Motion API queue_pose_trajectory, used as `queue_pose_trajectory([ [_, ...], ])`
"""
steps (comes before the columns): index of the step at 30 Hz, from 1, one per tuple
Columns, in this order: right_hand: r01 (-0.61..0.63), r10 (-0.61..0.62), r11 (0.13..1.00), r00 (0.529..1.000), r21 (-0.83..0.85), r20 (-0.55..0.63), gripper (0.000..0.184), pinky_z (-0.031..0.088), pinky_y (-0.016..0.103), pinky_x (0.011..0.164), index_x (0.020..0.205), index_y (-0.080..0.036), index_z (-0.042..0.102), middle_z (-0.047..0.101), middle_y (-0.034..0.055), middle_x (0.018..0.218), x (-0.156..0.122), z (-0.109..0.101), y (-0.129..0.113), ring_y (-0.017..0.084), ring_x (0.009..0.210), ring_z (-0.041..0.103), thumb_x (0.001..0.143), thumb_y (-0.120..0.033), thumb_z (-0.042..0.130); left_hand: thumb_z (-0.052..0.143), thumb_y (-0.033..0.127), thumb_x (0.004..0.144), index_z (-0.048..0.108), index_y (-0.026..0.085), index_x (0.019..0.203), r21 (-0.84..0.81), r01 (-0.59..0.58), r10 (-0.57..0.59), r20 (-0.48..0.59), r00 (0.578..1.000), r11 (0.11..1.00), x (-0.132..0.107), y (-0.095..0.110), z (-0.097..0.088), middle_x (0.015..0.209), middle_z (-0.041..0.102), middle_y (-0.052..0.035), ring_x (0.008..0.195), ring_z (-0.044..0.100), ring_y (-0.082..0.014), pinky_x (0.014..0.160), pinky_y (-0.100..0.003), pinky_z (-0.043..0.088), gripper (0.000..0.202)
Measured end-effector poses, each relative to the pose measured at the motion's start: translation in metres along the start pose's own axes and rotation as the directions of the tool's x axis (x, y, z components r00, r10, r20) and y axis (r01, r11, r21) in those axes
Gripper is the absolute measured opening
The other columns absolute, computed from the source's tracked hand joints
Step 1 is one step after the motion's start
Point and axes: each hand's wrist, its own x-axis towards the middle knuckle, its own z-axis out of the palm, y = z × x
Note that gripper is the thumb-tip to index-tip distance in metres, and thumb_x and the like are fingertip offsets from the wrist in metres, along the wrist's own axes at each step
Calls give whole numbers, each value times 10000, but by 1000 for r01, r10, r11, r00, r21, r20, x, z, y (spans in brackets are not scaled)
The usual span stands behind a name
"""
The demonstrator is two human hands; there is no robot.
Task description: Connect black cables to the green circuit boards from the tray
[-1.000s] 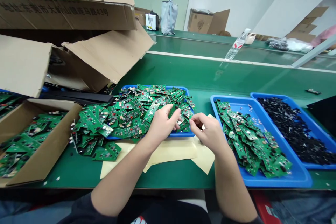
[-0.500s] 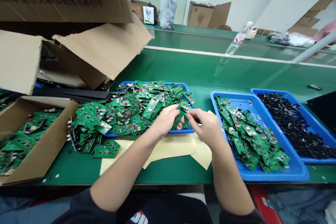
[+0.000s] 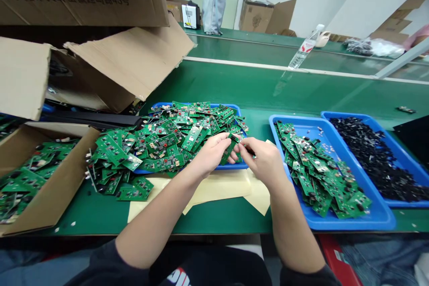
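The left hand (image 3: 212,154) and right hand (image 3: 263,158) are both closed on one green circuit board (image 3: 229,149), pinching it from either end with the fingers and thumbs. The board is tilted and held just above the near edge of a blue tray (image 3: 234,166), which sits under a heaped pile of boards (image 3: 181,138). The pile spills over the tray's left rim onto the green bench (image 3: 90,219). Tan paper sheets (image 3: 217,185) lie under the wrists. To the right, a second blue tray (image 3: 378,219) holds a looser spread of boards (image 3: 318,165), and just beyond it a third blue tray (image 3: 409,203) holds small black parts (image 3: 372,156). To the left, an open cardboard box (image 3: 63,178) holds more boards (image 3: 23,183). A plastic water bottle (image 3: 303,53) stands farther along, on a green bench behind.
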Motion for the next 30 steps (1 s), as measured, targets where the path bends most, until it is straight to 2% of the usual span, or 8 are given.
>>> queue_pose_trajectory([
  [14,-22,22,999,1000,41,2,189,362,242,544,752,-189,588,654,14,636,0,0,-1,131,542,572,894,-220,468,413,152,847,600,106,861,28,-22,21,23,1000,999,0,-1,0,598,549,0,488,516,-79,463,-178,444,193],
  [21,-31,31,998,999,50,11,205,369,250,540,758,-191,597,649,19,641,-1,2,0,133,532,562,897,-235,453,477,218,847,582,117,784,44,-45,44,15,999,998,-1,-1,-1,619,551,0,485,498,-74,453,-183,420,160],
  [30,-117,118,992,993,52,-25,183,386,258,554,786,-193,602,668,26,670,-1,1,3,150,568,599,903,-274,488,427,230,882,502,140,708,126,-39,37,12,999,991,-2,-1,0,633,528,18,457,456,-47,428,-163,362,210],
])
